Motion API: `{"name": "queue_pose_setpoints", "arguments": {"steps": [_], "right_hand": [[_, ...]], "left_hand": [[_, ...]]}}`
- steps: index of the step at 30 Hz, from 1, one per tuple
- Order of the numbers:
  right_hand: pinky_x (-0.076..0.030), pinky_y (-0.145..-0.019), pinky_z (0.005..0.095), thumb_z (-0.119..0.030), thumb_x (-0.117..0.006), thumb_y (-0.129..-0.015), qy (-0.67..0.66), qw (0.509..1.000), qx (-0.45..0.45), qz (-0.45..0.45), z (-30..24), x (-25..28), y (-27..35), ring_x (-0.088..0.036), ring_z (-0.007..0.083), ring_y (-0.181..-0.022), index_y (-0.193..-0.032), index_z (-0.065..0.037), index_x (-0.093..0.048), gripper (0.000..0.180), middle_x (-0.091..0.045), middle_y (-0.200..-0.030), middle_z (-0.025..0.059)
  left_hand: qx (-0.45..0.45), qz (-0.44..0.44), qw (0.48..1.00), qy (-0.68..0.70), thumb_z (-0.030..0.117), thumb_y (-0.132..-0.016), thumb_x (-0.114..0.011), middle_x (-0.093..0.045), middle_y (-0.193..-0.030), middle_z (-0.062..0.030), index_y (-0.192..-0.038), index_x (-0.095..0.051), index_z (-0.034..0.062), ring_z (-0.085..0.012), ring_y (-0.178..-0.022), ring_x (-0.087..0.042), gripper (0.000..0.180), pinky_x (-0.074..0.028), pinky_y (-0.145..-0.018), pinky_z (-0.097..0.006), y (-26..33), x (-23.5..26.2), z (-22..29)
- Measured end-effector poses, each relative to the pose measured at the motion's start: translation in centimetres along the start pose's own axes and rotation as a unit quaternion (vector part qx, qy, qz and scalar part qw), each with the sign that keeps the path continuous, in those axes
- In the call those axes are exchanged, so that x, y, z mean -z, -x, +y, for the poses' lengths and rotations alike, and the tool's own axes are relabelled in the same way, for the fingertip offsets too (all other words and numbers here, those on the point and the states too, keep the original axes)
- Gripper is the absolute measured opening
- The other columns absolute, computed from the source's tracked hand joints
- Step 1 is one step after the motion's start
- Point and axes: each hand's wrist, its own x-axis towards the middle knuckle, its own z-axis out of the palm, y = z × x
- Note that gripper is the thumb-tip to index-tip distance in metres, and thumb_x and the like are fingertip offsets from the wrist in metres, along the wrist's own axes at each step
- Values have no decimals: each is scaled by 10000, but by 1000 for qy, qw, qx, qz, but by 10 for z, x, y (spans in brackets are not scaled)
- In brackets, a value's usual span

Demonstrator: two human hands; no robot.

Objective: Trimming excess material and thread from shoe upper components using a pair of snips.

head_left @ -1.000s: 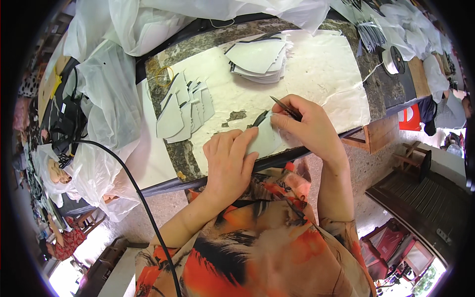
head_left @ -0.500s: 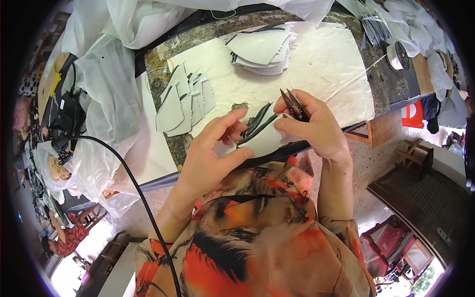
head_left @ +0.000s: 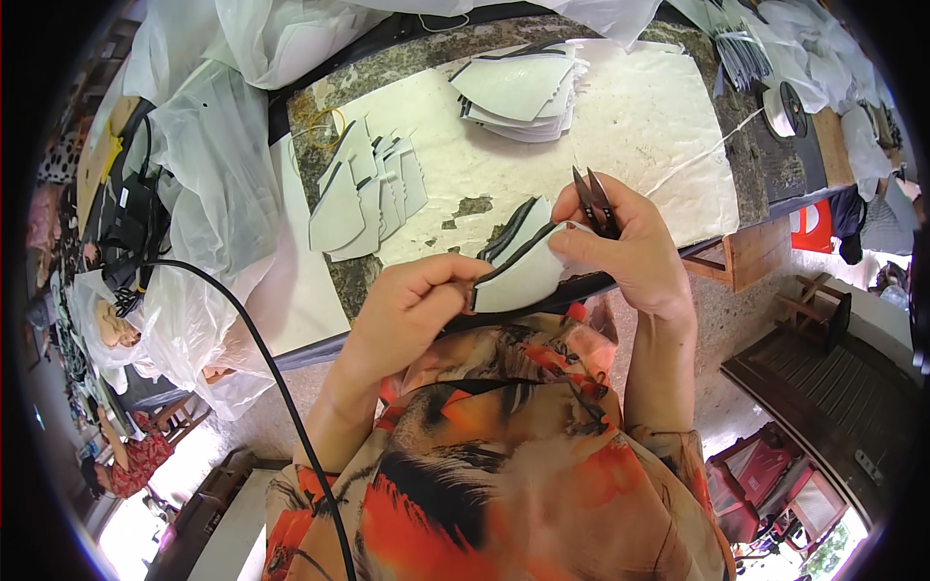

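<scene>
Both my hands hold a white fabric piece (head_left: 523,276) with a black bound edge at the table's near side. My left hand (head_left: 399,308) is closed, thumb and fingers pinching the piece's left end. My right hand (head_left: 637,242) grips the right end under its thumb. It also keeps dark thread snips (head_left: 595,201), their points up and blades apart, away from the fabric. Another black-edged white piece (head_left: 528,228) shows just behind the first. A neat stack of white pieces (head_left: 518,85) lies farther back, and several overlapping pieces (head_left: 363,198) are spread to the left.
White sheeting (head_left: 649,126) covers the worn tabletop. A thread spool (head_left: 780,108) stands at the far right, its thread running across the sheet. Plastic bags (head_left: 218,155) crowd the left and back. A black cable (head_left: 262,349) hangs down on my left. Another person (head_left: 140,465) is at lower left.
My left fingers, loosely spread before, have closed on the left end of the white piece. The piece is now pulled straighter between my hands. The right hand has barely moved.
</scene>
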Motion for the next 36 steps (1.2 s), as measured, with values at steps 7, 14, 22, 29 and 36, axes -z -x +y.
{"name": "queue_pose_setpoints", "arguments": {"steps": [7,14,22,29,36], "right_hand": [[-421,-660,200,-101,-789,-832,-28,999,-21,-18,-1,-2,3,-495,20,-747,-1020,-55,-667,229,-580,-841,-65],[-491,-729,220,-92,-777,-839,-6,998,-16,-58,-3,-9,4,-573,47,-806,-1066,-18,-656,268,-620,-873,-22],[-545,-886,345,-66,-657,-887,178,959,197,-99,-2,7,3,-652,269,-1055,-1110,-58,-693,226,-638,-1266,150],[-556,-921,426,-75,-646,-844,483,819,296,-88,-4,-5,9,-580,356,-1228,-1044,-91,-740,222,-584,-1381,169],[-560,-893,427,-126,-626,-903,466,851,241,-37,-2,-11,6,-598,339,-1188,-1066,-98,-737,199,-605,-1330,143]], "left_hand": [[39,-23,999,-3,69,-991,-643,-701,-926,7,-1154,-711,-34,-54,-819,-611,205,-505,-764,-224,-10,-5,22],[2,-54,997,-62,174,-931,-750,-645,-782,30,-1082,-714,7,-37,-715,-538,228,-447,-638,-226,-27,-11,32],[50,-65,995,-52,137,-918,-759,-532,-713,95,-1004,-707,13,0,-652,-446,159,-354,-570,-208,-33,5,26],[88,-95,992,1,126,-933,-747,-479,-707,119,-1069,-711,-4,9,-642,-410,192,-319,-563,-199,-27,18,29],[67,-65,995,19,120,-933,-746,-487,-728,118,-1114,-709,3,6,-664,-416,218,-328,-587,-194,-21,15,16]]}}
